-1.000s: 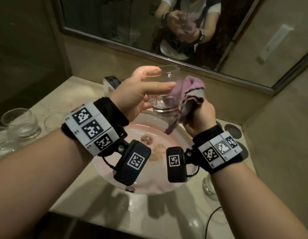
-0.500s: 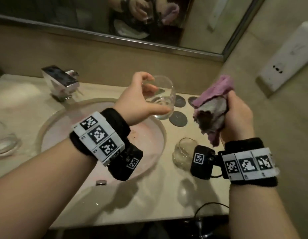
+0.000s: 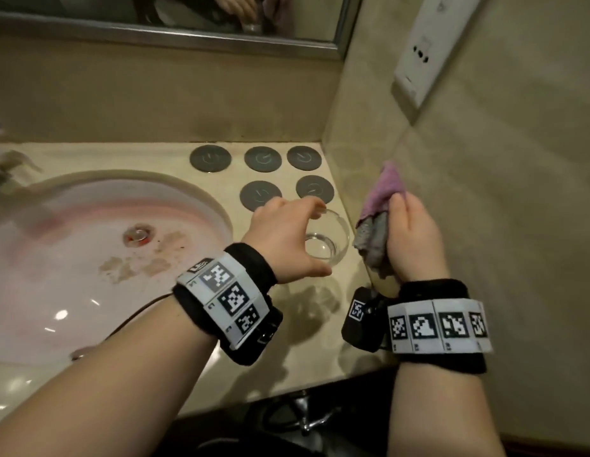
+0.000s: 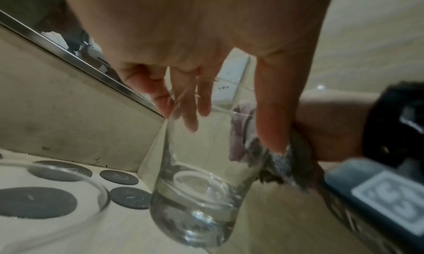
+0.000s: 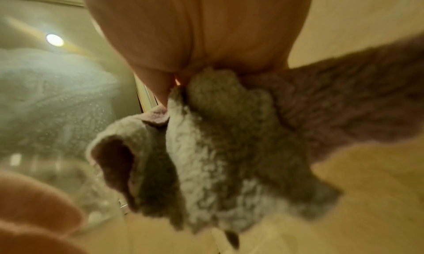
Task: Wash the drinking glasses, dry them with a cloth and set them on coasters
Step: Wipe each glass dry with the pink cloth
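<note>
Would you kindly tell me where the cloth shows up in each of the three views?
Head: the cloth sits right of centre, bunched in the right hand, beside the glass.
Left wrist: right of centre, seen partly through the glass; cloth.
Right wrist: fills the centre; cloth.
Shared landmark: the glass, which the left hand holds, blurred at lower left in the right wrist view.

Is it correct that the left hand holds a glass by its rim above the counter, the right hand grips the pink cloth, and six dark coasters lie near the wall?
Not quite: the head view shows five coasters, not six. The left hand does hold the glass by its rim, and the right hand grips the pink cloth.
</note>
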Motion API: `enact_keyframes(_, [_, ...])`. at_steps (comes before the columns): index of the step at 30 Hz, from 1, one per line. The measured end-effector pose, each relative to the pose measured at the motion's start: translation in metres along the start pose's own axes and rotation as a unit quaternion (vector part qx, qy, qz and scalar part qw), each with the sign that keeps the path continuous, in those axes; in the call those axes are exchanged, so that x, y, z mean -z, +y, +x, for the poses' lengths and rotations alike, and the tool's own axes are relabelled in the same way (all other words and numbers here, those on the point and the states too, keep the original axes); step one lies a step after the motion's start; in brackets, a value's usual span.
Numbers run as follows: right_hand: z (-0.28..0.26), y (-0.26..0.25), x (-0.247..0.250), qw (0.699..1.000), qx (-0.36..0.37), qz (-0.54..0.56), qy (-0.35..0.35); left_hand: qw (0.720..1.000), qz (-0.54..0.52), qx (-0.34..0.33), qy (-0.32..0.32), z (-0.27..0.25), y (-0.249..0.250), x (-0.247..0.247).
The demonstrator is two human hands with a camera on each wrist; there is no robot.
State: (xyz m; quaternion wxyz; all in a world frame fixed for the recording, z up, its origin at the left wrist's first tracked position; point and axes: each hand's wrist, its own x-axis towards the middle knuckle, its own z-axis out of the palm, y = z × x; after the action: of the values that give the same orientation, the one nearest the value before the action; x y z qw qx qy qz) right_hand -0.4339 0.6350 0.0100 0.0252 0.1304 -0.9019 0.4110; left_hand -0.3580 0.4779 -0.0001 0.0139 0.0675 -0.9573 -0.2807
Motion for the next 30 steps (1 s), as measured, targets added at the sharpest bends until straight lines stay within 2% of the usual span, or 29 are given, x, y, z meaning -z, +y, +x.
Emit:
enact_keyframes(6, [0.014, 0.009, 0.000, 1.000, 0.013, 0.003, -0.006, 0.989, 0.140, 0.021, -0.051, 0.022, 0.007, -0.035])
enact_keyframes(12, [0.021, 0.012, -0.006, 0.999, -0.008, 0.016, -0.026, 0.975, 0.204, 0.045, -0.079, 0.036, 0.007, -0.053])
enact_keyframes(19, [0.026, 0.011, -0.007, 0.999, 0.001, 0.031, -0.037, 0.968, 0.218, 0.052, -0.110, 0.049, 0.008, -0.062])
enact_keyframes(26, [0.028, 0.012, -0.005, 0.999, 0.005, 0.041, -0.028, 0.968, 0.215, 0.058, -0.113, 0.055, 0.010, -0.064])
enact_keyframes(30, [0.027, 0.006, -0.004, 0.997, 0.000, 0.076, -0.016, 0.979, 0.179, 0.042, -0.093, 0.052, 0.016, -0.053])
